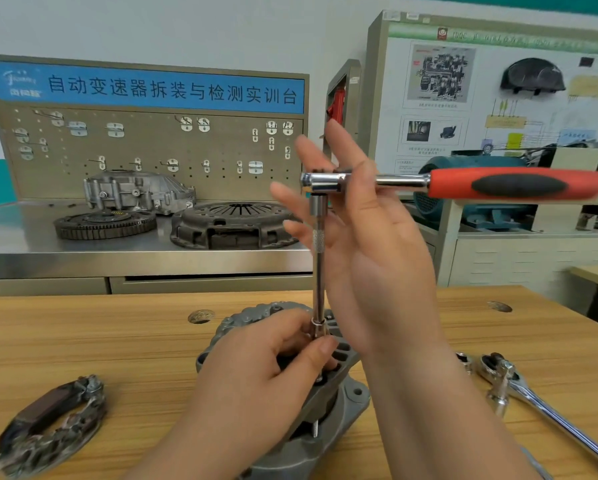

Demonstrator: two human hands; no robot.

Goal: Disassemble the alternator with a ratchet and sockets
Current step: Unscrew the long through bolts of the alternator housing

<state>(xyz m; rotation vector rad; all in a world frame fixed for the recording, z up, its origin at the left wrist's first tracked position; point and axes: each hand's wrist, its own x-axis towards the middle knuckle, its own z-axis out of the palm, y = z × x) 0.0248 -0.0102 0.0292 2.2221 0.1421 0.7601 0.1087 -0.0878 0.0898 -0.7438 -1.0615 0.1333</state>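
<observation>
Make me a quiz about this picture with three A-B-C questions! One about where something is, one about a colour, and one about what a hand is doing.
1. Where does the all-metal ratchet lie?
A) on the wooden table, right of the alternator
B) on top of the alternator
C) up in the air

2. What colour is the grip of the raised ratchet?
A) blue
B) red with a black patch
C) yellow

3. What is the left hand doing?
A) lying flat on the wooden table
B) pinching the socket at the alternator
C) squeezing the grip

Answers:
1 A: it lies flat on the wood, beside the alternator's right edge.
2 B: the grip is bright red with a dark oval in it.
3 B: its fingers curl round the socket at the bottom of the long bar.
</observation>
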